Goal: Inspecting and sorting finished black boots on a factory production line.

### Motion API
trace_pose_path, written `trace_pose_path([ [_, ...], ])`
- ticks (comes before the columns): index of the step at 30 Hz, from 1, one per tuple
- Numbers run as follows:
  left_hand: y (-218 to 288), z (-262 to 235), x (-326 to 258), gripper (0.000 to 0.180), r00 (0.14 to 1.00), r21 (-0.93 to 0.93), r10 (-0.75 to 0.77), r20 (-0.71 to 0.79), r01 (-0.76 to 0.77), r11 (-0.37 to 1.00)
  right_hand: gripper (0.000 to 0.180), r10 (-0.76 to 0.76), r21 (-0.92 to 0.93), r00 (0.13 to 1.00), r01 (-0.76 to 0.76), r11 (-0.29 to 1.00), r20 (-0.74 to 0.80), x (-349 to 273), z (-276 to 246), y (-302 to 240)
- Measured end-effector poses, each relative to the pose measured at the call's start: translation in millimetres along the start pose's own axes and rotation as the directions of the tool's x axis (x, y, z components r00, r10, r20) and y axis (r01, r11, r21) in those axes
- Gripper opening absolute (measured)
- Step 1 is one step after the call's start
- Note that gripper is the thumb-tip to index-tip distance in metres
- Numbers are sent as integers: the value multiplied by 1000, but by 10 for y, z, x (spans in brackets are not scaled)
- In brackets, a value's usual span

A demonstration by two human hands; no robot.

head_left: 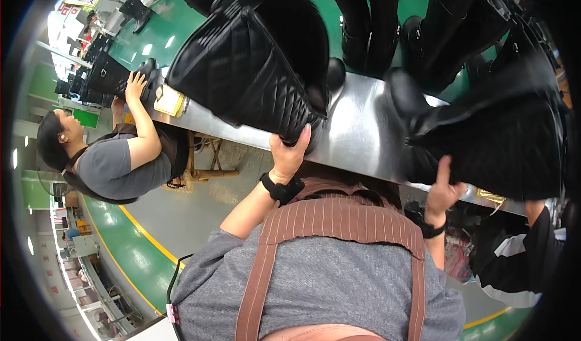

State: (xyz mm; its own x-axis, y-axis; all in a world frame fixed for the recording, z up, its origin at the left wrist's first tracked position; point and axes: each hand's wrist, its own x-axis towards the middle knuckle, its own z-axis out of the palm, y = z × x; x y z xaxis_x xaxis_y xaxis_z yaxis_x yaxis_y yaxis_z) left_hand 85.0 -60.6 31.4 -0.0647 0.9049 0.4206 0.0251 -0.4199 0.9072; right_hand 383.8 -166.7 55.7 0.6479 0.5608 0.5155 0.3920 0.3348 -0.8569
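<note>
Your left hand (289, 152) grips the quilted black boot (236, 75) above the metal table (357, 123), most fingers hidden behind it. Your right hand (442, 197) extends one finger by a blurred boot (496, 150); whether it's holding that, I cannot tell.

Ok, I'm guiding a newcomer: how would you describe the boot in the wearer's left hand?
Look at the shiny metal table crossing the picture. Just left of centre, the wearer's left hand grips a tall black boot. Its quilted shaft slants to the upper left, while the blurred boot by the right hand spreads rightward.
</note>
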Motion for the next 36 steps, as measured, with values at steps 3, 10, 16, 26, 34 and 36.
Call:
trace_pose_path([
  [3,-44,156,180,23,999,-70,-28,-19,27,997,19,31,-74,998,-36,997,-57,97,-262,81],
  [10,-151,-3,167,39,985,99,-139,102,129,987,67,-77,-389,996,87,917,42,-28,-406,133],
  [16,-77,-17,171,60,974,88,-135,183,121,989,20,-586,-82,796,601,795,152,-78,-299,-223],
  [26,-156,-32,158,64,953,150,-170,251,135,979,33,186,-152,668,-110,982,721,-57,1343,165],
  [34,-117,-20,205,65,948,134,-179,264,148,980,18,322,-109,464,-430,896,825,-47,1744,445],
  [36,-145,-54,151,65,951,124,-151,270,121,985,13,353,-48,424,-581,813,834,-62,1752,450],
])
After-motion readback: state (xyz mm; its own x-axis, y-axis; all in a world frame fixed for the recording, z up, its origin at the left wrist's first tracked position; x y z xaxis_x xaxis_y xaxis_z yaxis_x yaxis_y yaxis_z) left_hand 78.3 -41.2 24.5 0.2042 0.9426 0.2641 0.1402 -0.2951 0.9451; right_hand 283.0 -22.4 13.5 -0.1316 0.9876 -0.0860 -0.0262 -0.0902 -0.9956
